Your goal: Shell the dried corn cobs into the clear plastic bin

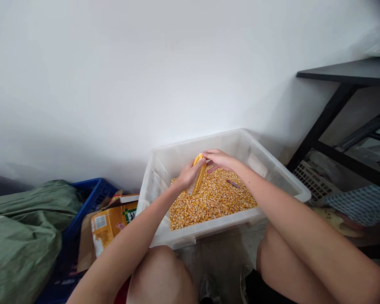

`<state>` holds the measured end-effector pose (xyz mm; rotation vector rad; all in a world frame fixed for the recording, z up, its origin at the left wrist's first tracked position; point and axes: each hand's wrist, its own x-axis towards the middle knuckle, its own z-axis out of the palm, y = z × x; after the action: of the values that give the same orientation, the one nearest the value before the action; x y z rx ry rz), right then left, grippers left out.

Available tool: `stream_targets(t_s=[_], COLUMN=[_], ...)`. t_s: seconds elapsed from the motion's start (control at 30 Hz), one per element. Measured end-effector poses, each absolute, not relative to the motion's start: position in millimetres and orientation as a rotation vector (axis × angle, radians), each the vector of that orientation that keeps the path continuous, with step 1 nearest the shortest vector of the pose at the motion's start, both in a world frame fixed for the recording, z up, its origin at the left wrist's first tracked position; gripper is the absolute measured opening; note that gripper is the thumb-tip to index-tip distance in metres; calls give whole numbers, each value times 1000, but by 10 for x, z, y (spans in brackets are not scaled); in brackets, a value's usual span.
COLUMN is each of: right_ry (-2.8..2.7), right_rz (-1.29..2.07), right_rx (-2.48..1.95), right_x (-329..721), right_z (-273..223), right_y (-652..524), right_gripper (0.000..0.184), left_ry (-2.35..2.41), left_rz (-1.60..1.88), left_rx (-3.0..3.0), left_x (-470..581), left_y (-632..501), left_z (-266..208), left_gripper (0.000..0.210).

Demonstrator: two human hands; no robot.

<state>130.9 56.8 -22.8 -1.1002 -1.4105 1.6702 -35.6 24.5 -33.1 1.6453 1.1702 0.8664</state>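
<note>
My left hand (189,173) is wrapped round an ear of corn (201,177), partly stripped of its kernels, and holds it tilted over a clear plastic bin (228,137). At the upper end of the ear, my right hand (220,159) touches the kernels with its fingertips, its other fingers spread apart. Beneath both hands, loose corn kernels (205,207) cover the bottom of the bin. A small pointed tool with a reddish handle (233,184) lies on the kernels to the right.
Left of the bin are a blue crate (93,190), a yellow printed carton (110,223) and a green tarp-like sack (25,228). A black-framed table (345,74) stands on the right, with a white basket (313,179) under it. A white wall (164,76) rises behind.
</note>
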Motion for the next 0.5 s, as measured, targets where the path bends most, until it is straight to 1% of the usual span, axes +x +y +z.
stream_targets(t_s=[0.17, 0.3, 0.5], right_ry=[-1369, -1352, -1371], right_rz=[1632, 1637, 1675], right_rx=[-1083, -1088, -1091], right_x=[1220, 1218, 1285], right_z=[-243, -266, -292], right_y=[531, 524, 558], right_gripper=[19, 20, 19], left_ry=[1311, 1274, 1413], left_rz=[838, 841, 762], left_rx=[1918, 1988, 1883], left_x=[-420, -424, -430], left_y=[280, 281, 331], left_z=[-322, -343, -403], left_gripper=[60, 56, 45])
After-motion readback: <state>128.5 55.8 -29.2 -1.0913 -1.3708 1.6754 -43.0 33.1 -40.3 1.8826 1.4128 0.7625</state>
